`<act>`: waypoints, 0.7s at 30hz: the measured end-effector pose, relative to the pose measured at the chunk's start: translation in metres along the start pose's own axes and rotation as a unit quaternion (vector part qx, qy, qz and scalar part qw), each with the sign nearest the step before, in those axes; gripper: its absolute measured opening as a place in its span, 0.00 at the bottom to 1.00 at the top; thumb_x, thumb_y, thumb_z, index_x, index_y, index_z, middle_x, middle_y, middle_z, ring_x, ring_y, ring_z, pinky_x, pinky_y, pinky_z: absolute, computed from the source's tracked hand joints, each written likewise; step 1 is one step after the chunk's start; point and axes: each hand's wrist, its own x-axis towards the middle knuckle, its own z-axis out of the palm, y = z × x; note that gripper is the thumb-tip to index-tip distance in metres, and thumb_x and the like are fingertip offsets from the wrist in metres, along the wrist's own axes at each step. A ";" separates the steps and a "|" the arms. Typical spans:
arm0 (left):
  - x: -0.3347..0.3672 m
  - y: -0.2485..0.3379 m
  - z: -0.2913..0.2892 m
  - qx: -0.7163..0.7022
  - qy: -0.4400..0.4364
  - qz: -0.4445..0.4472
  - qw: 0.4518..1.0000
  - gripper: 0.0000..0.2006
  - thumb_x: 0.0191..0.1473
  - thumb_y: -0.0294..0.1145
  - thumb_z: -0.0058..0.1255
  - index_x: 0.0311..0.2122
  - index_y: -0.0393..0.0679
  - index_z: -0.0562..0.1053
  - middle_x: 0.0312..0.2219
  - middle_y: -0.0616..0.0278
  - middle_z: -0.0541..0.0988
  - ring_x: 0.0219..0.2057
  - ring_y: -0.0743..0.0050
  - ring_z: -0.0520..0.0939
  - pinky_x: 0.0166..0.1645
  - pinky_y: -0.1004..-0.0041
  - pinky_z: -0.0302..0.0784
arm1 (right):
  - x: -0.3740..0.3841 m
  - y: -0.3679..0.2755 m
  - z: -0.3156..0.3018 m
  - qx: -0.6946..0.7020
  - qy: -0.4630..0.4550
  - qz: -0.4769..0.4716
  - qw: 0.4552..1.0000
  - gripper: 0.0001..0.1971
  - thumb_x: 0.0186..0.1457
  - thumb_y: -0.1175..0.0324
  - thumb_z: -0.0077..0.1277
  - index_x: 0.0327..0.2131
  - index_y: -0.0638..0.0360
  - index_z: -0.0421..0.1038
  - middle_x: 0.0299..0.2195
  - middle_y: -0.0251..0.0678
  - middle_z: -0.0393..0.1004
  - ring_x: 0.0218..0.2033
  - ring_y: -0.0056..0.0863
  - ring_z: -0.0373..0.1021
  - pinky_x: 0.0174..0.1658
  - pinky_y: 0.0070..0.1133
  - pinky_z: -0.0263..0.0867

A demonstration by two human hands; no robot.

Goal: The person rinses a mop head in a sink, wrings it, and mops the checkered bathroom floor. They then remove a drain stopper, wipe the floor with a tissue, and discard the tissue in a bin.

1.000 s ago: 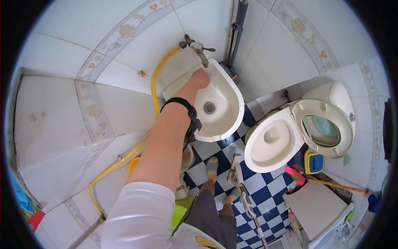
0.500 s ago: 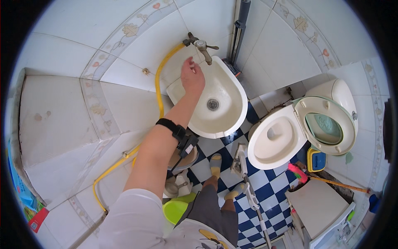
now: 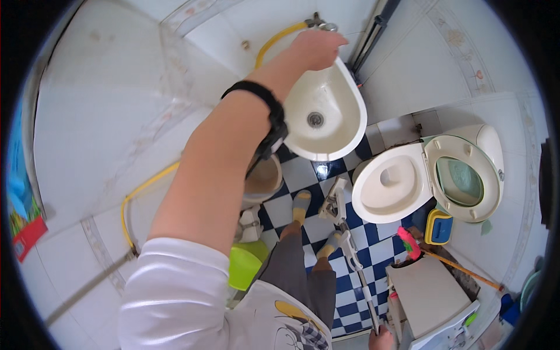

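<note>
My left hand [image 3: 315,49] reaches up over a small white wall sink [image 3: 344,125] and curls around the metal tap [image 3: 326,26] above it. A black watch [image 3: 271,119] sits on that wrist, and the white sleeve is pushed up. Only a small part of my right hand [image 3: 379,339] shows at the bottom edge. It grips the end of a long white mop pole [image 3: 353,256]. The pole's head [image 3: 333,201] rests on the floor by my socked feet.
A yellow hose [image 3: 140,189] runs from the tap down the tiled wall. A tan bucket [image 3: 262,178] stands under the sink, a green tub [image 3: 245,262] beside my leg. A toilet [image 3: 461,175] with its lid up, a pink brush [image 3: 408,242] and a white appliance [image 3: 431,297] are on the right.
My left hand has moved from the sink's back rim up to the tap. The view has drawn closer and the arm now fills more of it.
</note>
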 end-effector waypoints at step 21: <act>-0.800 0.585 0.214 -0.283 0.013 -0.890 0.358 0.17 0.47 0.40 0.54 0.41 0.42 0.79 0.39 0.48 0.81 0.44 0.50 0.81 0.50 0.62 0.75 | 0.138 0.062 -0.092 -0.249 0.106 -0.353 0.896 0.17 0.56 0.59 0.53 0.35 0.68 0.73 0.31 0.58 0.75 0.36 0.56 0.71 0.41 0.39 0.66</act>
